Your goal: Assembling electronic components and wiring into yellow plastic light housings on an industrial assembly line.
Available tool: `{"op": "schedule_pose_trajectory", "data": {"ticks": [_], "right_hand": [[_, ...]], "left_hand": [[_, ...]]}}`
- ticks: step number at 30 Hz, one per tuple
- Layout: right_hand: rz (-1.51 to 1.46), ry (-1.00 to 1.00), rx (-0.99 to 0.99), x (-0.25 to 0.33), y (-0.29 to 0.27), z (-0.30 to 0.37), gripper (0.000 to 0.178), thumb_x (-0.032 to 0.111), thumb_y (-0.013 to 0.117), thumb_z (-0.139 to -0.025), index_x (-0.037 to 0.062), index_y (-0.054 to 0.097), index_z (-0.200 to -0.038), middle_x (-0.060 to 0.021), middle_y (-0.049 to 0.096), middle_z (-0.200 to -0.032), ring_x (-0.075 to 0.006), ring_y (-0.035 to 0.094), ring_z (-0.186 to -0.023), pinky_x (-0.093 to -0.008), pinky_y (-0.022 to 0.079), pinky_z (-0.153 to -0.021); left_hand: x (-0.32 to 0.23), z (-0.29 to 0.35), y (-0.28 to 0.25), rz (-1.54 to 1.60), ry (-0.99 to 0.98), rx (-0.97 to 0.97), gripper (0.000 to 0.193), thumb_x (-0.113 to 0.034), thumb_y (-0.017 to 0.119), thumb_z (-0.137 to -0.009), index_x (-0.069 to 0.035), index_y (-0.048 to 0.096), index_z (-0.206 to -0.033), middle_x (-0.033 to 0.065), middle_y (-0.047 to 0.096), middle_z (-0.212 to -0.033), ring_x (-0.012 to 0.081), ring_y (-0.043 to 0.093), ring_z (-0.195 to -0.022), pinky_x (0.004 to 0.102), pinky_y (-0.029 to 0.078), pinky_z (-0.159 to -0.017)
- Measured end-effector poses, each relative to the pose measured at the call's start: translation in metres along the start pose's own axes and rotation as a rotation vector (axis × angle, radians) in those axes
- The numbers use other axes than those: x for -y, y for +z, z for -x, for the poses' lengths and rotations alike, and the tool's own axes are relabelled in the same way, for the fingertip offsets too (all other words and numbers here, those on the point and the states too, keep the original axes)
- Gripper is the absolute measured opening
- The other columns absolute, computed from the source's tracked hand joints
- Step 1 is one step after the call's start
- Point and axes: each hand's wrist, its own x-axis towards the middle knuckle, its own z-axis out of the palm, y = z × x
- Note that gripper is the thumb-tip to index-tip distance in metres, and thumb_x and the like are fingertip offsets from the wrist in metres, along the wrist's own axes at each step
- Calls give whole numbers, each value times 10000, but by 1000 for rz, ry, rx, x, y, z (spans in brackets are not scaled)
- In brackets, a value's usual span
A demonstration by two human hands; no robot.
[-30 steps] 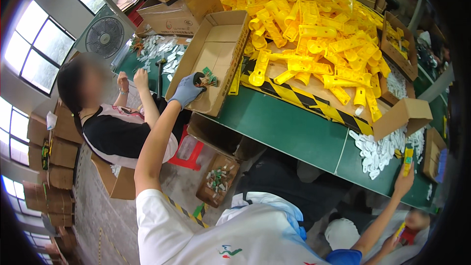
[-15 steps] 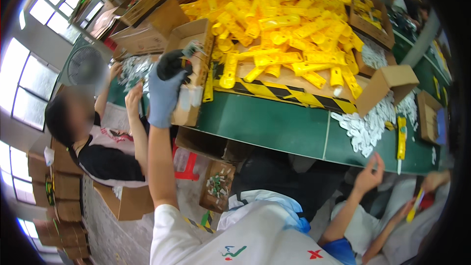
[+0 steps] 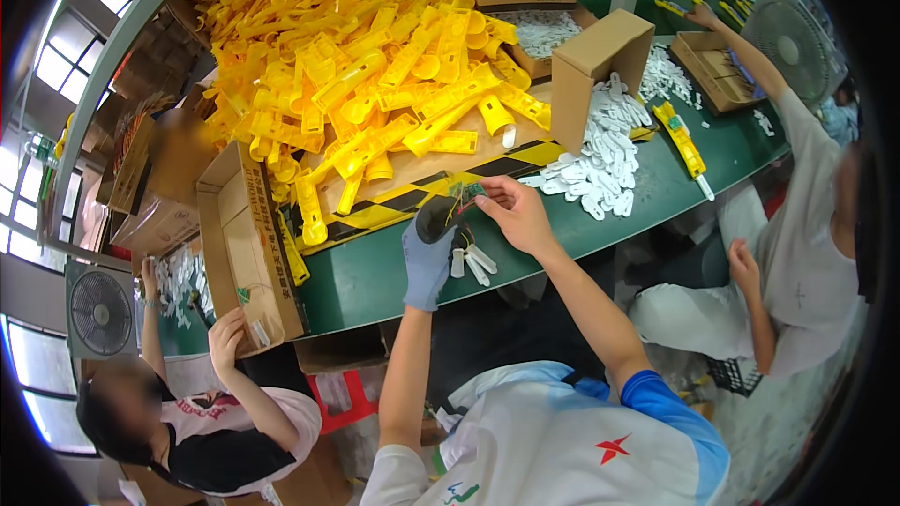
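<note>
My left hand [image 3: 427, 260], in a blue-grey glove with a dark palm and fingers, is closed around a wired circuit-board assembly above the table's near edge. The small green circuit board [image 3: 465, 191] sticks up from that grip with thin coloured wires. Below the hand hang several flat white pieces [image 3: 479, 264], seemingly on the same wires. My bare right hand [image 3: 521, 217] pinches the board's right side or the wires there with thumb and fingertips. The exact contact is too small to make out.
A heap of yellow plastic housings [image 3: 375, 75] lies behind black-and-yellow edging. White flat parts [image 3: 595, 164] are piled right, beside an upended carton [image 3: 600, 66] and a yellow assembled tool [image 3: 684, 145]. An open carton [image 3: 246, 253] stands left. Co-workers sit on both sides.
My left hand has brought the circuit board from the left carton to in front of me. My right hand has risen from the table's edge and meets it. The view has turned right.
</note>
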Motion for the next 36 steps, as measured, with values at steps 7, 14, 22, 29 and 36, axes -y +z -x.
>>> {"op": "schedule_pose_trajectory", "data": {"ticks": [7, 14, 22, 29, 36], "right_hand": [[-25, 6, -26, 27, -23, -6, 252, 71, 722, -863, -16, 681, -1096, -53, 699, -898, -88, 629, -780, -224, 505, -736], [150, -80, 218, 85, -36, 2, 177, 104, 791, -795, -7, 718, -912, -58, 714, -835, -98, 642, -742, -230, 501, -709], [-228, 37, 151, 69, -9, 8, 131, 43, 768, -821, -10, 686, -909, -46, 696, -849, -84, 644, -783, -220, 511, -742], [-337, 53, 153, 55, -2, 14, 214, 35, 755, -832, 6, 625, -1001, -45, 666, -948, -93, 641, -844, -221, 505, -801], [353, 74, 446, 125, -29, -14, 305, 178, 727, -849, 48, 645, -1112, -25, 677, -860, -94, 640, -810, -265, 495, -714]], "left_hand": [[20, 2, -34, -203, 62, -272, 326, 19, 629, -840, -13, 599, -1163, 116, 632, -1138, 227, 603, -1010, 354, 475, -888], [-30, 13, -25, -725, 453, -319, 470, -48, 713, -727, -37, 603, -1184, 173, 579, -1209, 347, 520, -1151, 427, 397, -1012], [-41, 18, 1, 57, -22, 107, 346, -41, 648, -881, 11, 598, -1219, 80, 655, -1109, 140, 620, -1014, 261, 491, -860], [-18, 26, -7, 188, -89, 140, 307, 36, 621, -837, 23, 625, -1143, 64, 664, -1003, 100, 607, -879, 247, 498, -775], [-55, 23, -10, -176, -83, 260, 220, 11, 639, -825, 6, 668, -1044, 51, 669, -843, 92, 585, -720, 247, 485, -671]]}}
